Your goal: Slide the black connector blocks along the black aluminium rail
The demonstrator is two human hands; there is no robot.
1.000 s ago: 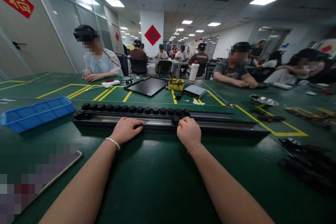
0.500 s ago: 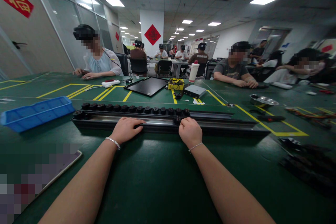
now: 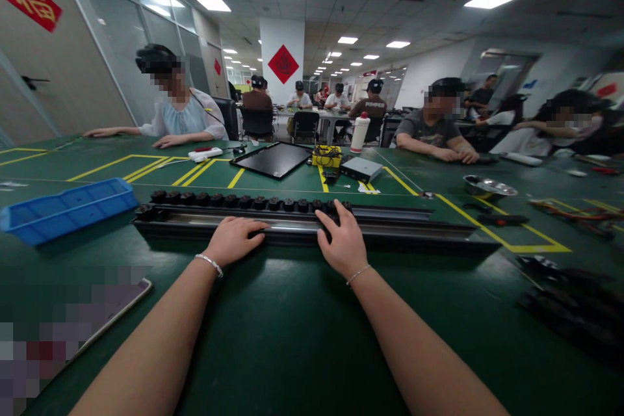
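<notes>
A long black rail (image 3: 287,229) with a shiny metal channel lies across the table in front of me. Along its far side runs a row of small black knob-like parts (image 3: 244,202), evenly spaced. My left hand (image 3: 236,239) is curled over the near wall, fingers on the channel side and thumb towards the right, holding the rail. My right hand (image 3: 342,239) is over the channel further right, thumb and fingers apart, fingertips close to the right end of the row. Whether those fingertips touch a part is hidden.
A blue bin (image 3: 73,211) stands left, above a pixelated flat panel (image 3: 97,331). Beyond the rail are a black tray-like panel (image 3: 273,160), a yellow box with cables (image 3: 326,156), a grey box (image 3: 361,169) and a white bottle (image 3: 359,133). Right: a metal bowl (image 3: 490,187). Co-workers sit opposite.
My right hand has opened from a closed grasp by a black part in the channel and shifted slightly left and forward. My left hand stays. A co-worker's hand at left has reached outward.
</notes>
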